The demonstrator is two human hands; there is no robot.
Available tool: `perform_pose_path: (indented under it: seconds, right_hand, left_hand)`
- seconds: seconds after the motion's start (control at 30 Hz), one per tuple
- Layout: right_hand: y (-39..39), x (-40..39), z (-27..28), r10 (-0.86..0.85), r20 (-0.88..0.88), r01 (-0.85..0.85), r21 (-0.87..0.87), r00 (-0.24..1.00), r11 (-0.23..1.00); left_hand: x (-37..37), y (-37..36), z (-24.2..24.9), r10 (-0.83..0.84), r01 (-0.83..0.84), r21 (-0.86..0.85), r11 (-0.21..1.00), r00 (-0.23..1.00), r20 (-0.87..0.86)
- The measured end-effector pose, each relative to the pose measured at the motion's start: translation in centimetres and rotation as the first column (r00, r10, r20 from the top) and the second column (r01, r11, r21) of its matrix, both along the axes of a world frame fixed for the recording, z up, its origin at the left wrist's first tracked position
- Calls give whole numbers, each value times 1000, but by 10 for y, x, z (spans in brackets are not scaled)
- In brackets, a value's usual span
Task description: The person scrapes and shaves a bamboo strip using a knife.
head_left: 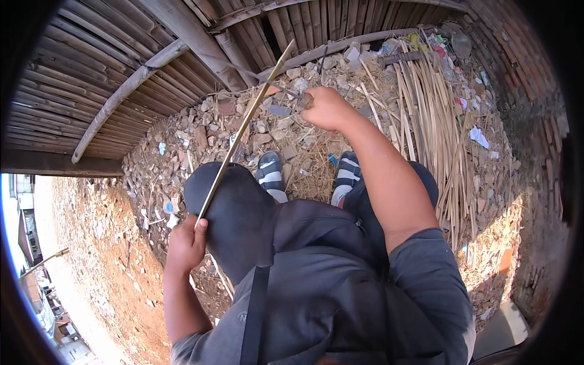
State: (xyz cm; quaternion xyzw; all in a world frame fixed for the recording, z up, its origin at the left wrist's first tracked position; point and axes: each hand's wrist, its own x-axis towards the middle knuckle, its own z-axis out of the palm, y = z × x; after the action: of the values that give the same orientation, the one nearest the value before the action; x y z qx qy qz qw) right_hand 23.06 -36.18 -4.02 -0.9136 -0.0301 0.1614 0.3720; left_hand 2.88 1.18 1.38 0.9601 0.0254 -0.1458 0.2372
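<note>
My left hand [187, 244] is closed around the lower end of a long bamboo strip [246, 123], thumb pressed on top. The strip slants up and away past my left knee, its far end near the bamboo wall. My right hand [328, 109] grips the dark handle of a knife [289, 92]. Its narrow blade points left and overlaps the upper part of the strip in this view. On the ground to the right lies a pile of split bamboo strips [429, 115].
A wall of bamboo slats [91, 91] with round poles rises at the front left. A brick wall [535, 158] stands at the right. Stones, straw and litter cover the ground around my sandals [271, 173]. Sunlit dirt [112, 255] stretches out on the left.
</note>
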Motion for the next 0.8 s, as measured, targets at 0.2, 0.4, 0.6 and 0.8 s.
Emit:
perform_pose_path:
  seconds: [0.2,0.4,0.6,0.8]
  right_hand:
    - [8,-13,9,180,89,-156,-228,980,961]
    - [-16,12,-3,87,-75,-89,-27,993,996]
    - [4,-7,6,189,59,-174,-201,980,964]
    - [-18,6,-18,32,22,-32,-21,999,999]
  left_hand:
    - [4,-2,7,-52,50,103,993,998,20]
    - [-1,0,0,-31,30,79,996,999,9]
    - [3,-3,9,-50,48,129,990,999,14]
    - [8,2,6,-51,55,110,992,998,-35]
